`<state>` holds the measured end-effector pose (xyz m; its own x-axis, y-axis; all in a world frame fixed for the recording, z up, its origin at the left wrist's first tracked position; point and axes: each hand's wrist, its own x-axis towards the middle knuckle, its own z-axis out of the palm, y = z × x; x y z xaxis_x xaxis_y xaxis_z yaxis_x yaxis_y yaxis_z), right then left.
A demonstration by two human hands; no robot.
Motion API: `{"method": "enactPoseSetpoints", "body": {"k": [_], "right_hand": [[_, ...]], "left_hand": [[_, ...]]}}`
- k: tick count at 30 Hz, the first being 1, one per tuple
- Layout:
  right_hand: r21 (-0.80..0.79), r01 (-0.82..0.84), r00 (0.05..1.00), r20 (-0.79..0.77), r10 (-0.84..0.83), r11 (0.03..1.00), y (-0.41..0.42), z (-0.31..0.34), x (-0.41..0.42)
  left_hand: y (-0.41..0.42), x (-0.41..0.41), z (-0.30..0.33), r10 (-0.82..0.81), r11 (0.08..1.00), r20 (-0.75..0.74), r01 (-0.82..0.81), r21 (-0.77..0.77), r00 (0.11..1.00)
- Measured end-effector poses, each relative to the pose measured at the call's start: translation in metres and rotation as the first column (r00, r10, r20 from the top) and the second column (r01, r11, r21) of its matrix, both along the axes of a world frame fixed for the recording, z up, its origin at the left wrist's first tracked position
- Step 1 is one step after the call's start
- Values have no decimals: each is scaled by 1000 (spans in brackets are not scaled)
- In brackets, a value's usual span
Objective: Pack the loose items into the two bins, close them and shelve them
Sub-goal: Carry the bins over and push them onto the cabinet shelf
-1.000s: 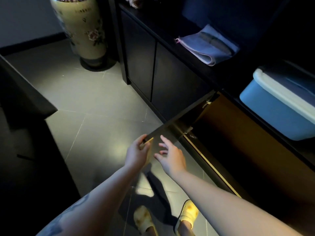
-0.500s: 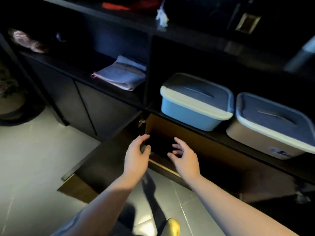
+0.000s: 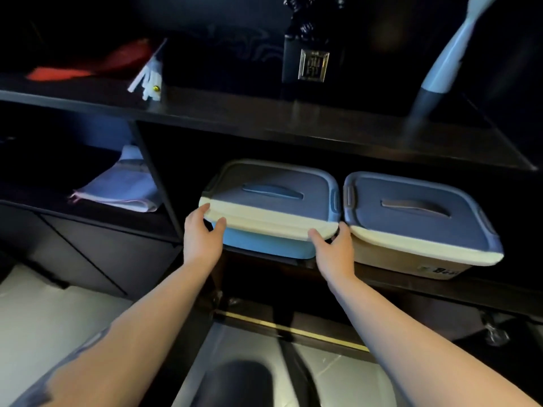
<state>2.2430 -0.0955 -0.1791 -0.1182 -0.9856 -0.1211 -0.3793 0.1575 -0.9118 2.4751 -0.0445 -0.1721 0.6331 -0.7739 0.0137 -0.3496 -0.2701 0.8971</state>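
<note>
Both hands risen to blue bin [image 3: 264,248], left hand [image 3: 202,239], right hand [image 3: 335,251], each grip curled on its lid rim [image 3: 264,227]

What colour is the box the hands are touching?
Light blue box with a grey, cream-rimmed lid, seen in the head view.

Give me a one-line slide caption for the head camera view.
Both hands, left and right, grasp the front corners of the lidded blue bin beside the beige bin on a dark shelf.
</note>
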Motion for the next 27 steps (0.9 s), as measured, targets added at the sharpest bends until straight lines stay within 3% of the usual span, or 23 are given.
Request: {"method": "enactPoseSetpoints", "body": {"k": [8, 12, 18, 21, 27], "right_hand": [[110, 218, 961, 151, -233, 970, -21, -5, 21], [119, 354, 902, 220, -372, 928, -8, 3, 29], [116, 434, 840, 306, -448, 893, 53, 5, 24], [134, 397, 848, 326, -418, 908, 62, 14, 11], [239, 116, 962, 213, -169, 964, 31, 31, -3]], "left_hand": [[-30, 32, -6, -120, 986, -37, 124, 108, 992], [-36, 36, -6, -102, 991, -151, 114, 71, 983], [-2, 51, -18, -99, 995, -280, 101, -8, 955], [5, 64, -15, -145, 989, -316, 147, -17, 938], [-28, 75, -10, -238, 960, -170, 258, 105, 956]]}}
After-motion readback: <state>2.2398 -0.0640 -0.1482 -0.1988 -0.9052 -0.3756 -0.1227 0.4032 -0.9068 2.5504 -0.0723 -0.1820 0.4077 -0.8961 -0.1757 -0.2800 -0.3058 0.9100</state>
